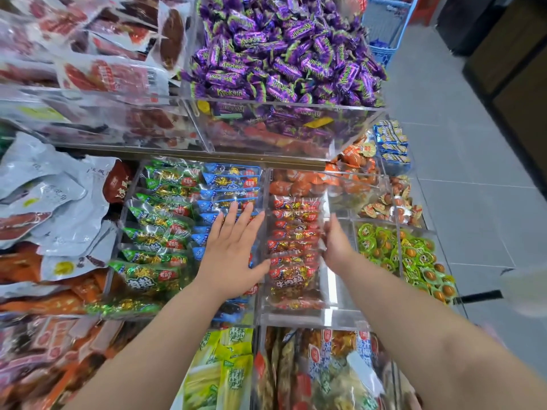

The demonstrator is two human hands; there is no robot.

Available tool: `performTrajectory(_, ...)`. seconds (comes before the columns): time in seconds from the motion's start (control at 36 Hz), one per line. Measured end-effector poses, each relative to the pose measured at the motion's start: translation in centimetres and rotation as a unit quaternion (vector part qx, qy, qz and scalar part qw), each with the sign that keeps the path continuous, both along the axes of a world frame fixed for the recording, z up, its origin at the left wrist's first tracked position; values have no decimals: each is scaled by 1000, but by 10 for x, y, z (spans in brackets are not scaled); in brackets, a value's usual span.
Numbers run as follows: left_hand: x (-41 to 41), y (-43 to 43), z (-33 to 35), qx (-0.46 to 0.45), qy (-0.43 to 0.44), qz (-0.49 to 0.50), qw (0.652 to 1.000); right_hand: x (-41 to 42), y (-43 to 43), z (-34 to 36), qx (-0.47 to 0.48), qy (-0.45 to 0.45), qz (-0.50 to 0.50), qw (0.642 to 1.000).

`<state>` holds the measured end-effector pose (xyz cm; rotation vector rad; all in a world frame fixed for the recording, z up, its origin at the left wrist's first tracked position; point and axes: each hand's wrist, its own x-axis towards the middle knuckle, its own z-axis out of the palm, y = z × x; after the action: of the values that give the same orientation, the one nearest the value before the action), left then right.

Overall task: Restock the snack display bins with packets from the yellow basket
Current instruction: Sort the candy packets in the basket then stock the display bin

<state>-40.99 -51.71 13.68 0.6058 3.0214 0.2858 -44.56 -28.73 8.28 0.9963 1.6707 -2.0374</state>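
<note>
Upper tier, right corner: candies [284, 48] were purple with jagged lime-green wrapper ends and lime lettering. Upper tier, left: clear pouches [97, 72] carried red print. Lower tier held three rows side by side: green-topped packets [157, 220], blue-topped packets [231, 179] and red-topped packets [293, 232], all showing gold foil inside. Right edge: orange packs [352, 173], blue-and-yellow sachets [392, 143], green cups [414, 255] with orange centres. Left edge: silver-white pouches [53, 196]. Front edge: yellow-green bags [225, 365].
</note>
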Motion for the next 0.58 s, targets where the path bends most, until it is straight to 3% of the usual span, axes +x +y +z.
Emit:
performTrajectory(0.08, 0, -1, -3, 1, 2, 1, 1000, -16, 1, 4, 4, 13, -36, 999)
performTrajectory(0.33, -2, -1, -7, -7, 8, -3, 1000, -19, -5, 24, 50, 9, 59, 997)
performTrajectory(0.44, -2, -2, -4, -7, -2, -1, 1000, -4, 4, 36, 116, -8, -5, 993)
performTrajectory(0.58, -2, 2, 12, 62, -47, 21, 997, 49, 16, 55, 113, 34, 28, 993)
